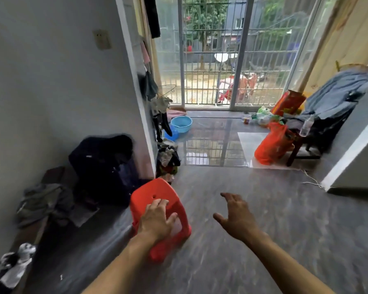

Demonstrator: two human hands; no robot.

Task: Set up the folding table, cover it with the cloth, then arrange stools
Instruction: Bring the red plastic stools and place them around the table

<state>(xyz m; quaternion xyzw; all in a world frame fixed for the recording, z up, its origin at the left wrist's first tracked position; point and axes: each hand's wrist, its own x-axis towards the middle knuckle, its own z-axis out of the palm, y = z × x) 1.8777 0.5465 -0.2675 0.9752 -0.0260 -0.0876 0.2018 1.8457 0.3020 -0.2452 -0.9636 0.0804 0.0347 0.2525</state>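
fingers [165, 203] of our left hand [157, 219] curled over the top edge of the red stool [157, 194], thumb hooked round its side, so we gripped it tilted off the floor [253, 209], likely to carry it to its place. our right hand [235, 215] hung beside it, spread loose and holding nothing, probably for balance. no folding table or cloth showed. a blue basin [181, 123] sat near the barred sliding door [221, 60].
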